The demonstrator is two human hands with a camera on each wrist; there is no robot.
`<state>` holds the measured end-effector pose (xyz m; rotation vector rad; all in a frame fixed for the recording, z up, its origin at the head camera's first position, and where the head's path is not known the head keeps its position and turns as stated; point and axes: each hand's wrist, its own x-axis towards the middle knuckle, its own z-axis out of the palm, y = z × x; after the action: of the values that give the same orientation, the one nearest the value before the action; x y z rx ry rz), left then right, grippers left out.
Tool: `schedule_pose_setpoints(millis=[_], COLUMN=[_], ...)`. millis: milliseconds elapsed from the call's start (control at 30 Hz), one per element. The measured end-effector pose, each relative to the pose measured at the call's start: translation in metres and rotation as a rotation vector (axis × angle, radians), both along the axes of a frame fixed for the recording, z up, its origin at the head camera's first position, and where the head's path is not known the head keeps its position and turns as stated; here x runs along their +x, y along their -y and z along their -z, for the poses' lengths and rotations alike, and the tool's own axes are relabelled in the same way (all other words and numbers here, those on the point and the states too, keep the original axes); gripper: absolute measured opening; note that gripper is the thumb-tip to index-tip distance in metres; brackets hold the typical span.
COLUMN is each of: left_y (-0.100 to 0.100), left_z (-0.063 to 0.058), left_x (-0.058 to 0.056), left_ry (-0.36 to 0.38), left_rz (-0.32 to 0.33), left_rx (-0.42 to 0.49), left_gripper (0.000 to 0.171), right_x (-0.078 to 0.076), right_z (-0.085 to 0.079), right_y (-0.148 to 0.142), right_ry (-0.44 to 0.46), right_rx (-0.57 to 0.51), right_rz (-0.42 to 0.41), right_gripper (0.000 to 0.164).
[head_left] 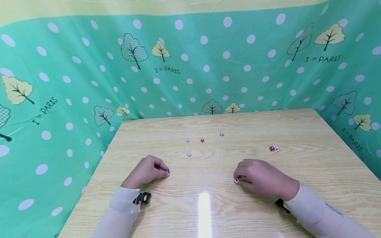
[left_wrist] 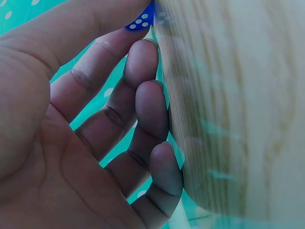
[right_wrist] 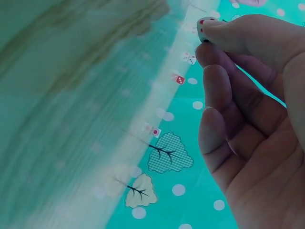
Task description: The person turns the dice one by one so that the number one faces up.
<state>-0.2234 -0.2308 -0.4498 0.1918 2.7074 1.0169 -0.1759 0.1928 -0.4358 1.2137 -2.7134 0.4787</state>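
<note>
My left hand (head_left: 148, 171) pinches a blue die (left_wrist: 141, 20) with white dots between thumb and forefinger, low over the left part of the wooden table (head_left: 166, 211). In the left wrist view, its other fingers are bent with their tips at the tabletop. On the right, my right hand (head_left: 257, 175) holds a white die (right_wrist: 205, 29) between thumb and fingertips; a dark dot shows on it in the head view. Beyond the left hand lies a white die (head_left: 189, 154). Farther back are another white die (head_left: 188, 139) and a red die (head_left: 202, 140).
At the back middle sits a white die (head_left: 221, 134). Past the right hand, a red die (head_left: 272, 148) and a white die (head_left: 275, 147) lie side by side. A green dotted cloth (head_left: 208, 49) hangs around the table's back and sides. Light glares on the front middle.
</note>
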Motion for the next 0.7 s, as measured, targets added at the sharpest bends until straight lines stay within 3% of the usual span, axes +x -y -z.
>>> schedule_pose_setpoints(millis=[367, 700], left_y=[-0.001, 0.000], left_z=[-0.002, -0.001], left_x=[0.002, 0.000], left_ry=[0.010, 0.001], left_rz=[0.002, -0.003], left_rx=[0.003, 0.000], left_gripper=[0.013, 0.014], right_x=[-0.005, -0.007], right_z=[0.009, 0.007], right_y=[-0.005, -0.005], right_ry=[0.252, 0.244], right_rx=[-0.061, -0.045], right_rz=[0.023, 0.050], right_gripper=[0.018, 0.014])
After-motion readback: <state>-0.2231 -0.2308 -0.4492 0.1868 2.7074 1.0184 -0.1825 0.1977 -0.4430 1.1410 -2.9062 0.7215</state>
